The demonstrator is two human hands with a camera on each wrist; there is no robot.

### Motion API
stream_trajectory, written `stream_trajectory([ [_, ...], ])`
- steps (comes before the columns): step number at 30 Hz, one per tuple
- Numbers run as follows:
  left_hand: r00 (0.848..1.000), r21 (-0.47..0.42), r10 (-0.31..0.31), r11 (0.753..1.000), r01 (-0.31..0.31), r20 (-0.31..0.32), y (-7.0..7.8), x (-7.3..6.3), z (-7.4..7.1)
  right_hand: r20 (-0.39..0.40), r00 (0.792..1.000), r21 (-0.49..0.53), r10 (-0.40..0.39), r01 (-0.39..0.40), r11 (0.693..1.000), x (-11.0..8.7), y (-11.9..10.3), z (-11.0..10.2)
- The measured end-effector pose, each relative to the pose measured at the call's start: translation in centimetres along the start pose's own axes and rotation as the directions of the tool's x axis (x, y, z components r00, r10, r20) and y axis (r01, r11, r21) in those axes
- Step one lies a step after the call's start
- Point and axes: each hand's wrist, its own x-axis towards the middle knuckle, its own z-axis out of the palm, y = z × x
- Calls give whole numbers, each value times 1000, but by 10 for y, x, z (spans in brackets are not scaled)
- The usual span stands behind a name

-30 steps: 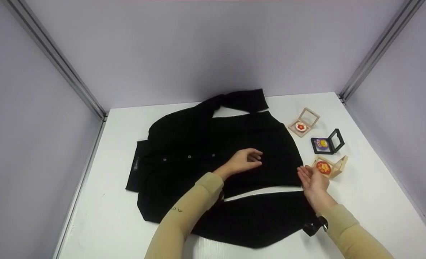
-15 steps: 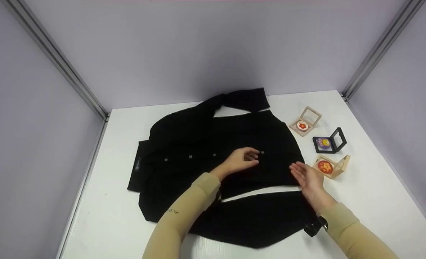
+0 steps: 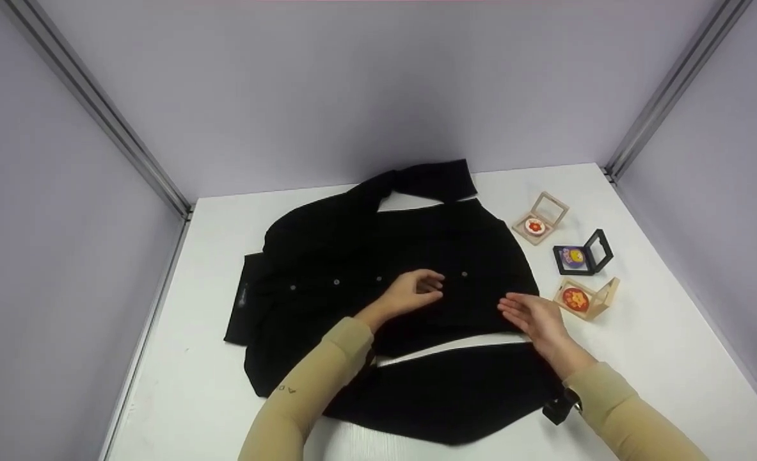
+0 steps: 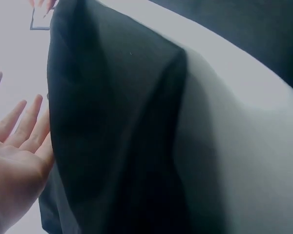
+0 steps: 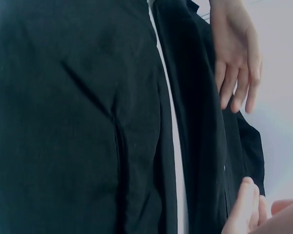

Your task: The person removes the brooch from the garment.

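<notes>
A black button-up shirt [image 3: 416, 240] lies spread on the white table, buttons up, with one sleeve toward the back and the other toward the front. My left hand [image 3: 410, 291] hovers around the middle of the shirt by the button line, fingers loosely bent and holding nothing. Close to the shirt's right-hand hem, my right hand [image 3: 538, 320] has its fingers straight and its palm turned inward, also holding nothing. In the left wrist view, my left hand [image 4: 19, 168] shows its palm beside black cloth [image 4: 102, 97]. The right wrist view has my right hand's fingers [image 5: 246, 207] at the lower right.
Right of the shirt stand three open hinged cases, each with a round badge: a pinkish one [image 3: 525, 234], a black one [image 3: 560, 269] and a light wooden one [image 3: 586, 314]. Pale walls [image 3: 378, 83] enclose the table's back and sides.
My left hand has drawn back to the left, uncovering a button. My right hand has shifted left from beside the wooden case to over the shirt's hem. The shirt lies as before.
</notes>
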Motion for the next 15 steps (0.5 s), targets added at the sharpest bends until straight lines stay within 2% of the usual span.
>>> stream_trajectory([
  [7,1000,30,2,1000,-2,-24,-12,-23,-23,63,998,-121,26,-19,992,2,1,-7],
  [15,997,91,-7,996,14,-73,-24,-71,-54,113,993,-269,16,16,963,-5,0,-27],
])
